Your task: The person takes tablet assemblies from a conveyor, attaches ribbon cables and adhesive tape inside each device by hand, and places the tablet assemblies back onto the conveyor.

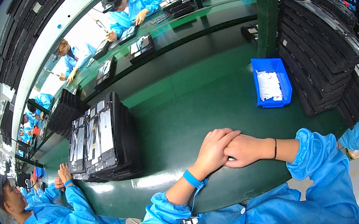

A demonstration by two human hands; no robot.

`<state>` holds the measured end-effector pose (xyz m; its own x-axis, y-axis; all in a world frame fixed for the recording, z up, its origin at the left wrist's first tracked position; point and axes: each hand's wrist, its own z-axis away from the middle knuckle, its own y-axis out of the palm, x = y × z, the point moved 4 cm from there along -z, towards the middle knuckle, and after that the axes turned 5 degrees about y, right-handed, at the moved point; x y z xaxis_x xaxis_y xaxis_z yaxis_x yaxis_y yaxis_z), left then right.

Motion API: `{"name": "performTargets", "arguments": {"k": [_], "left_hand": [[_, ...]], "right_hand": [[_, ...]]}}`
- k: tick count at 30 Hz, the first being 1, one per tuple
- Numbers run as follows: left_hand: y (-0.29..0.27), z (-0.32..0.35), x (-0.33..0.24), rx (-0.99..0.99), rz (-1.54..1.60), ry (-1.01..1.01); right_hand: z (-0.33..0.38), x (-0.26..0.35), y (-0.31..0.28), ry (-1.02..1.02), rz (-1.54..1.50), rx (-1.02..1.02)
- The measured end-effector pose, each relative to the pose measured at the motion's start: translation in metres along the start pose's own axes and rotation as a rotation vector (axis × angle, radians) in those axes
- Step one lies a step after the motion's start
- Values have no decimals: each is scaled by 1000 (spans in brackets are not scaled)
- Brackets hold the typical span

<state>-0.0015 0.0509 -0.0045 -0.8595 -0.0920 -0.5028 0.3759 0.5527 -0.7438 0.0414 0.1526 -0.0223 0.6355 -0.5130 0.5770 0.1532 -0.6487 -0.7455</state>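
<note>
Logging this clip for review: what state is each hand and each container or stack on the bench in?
left hand: empty, resting on the right hand.
right hand: empty, clasped under the left, on the green bench.
blue bin: open, white pieces inside.
left tray stack: upright, parts on top.
right tray stack: tall, leaning.

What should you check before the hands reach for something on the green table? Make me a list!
1. Left hand free: ok, holds nothing, lies over the right.
2. Right hand free: ok, clasped under the left.
3. Green table bare in front of the hands: ok.
4. Blue bin has white pieces: ok.
5. Black tray stack steady: cannot tell.
6. Neighbour's hand away from that stack: not ok, right beside it.
</note>
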Motion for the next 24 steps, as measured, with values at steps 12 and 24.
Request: {"name": "performTargets", "arguments": {"k": [12,24], "left_hand": [[0,0,0,7,0,-8],[1,0,2,3,-16,2]], "right_hand": [[0,0,0,-8,3,-7],[1,-2,1,-1,1,-5]]}}
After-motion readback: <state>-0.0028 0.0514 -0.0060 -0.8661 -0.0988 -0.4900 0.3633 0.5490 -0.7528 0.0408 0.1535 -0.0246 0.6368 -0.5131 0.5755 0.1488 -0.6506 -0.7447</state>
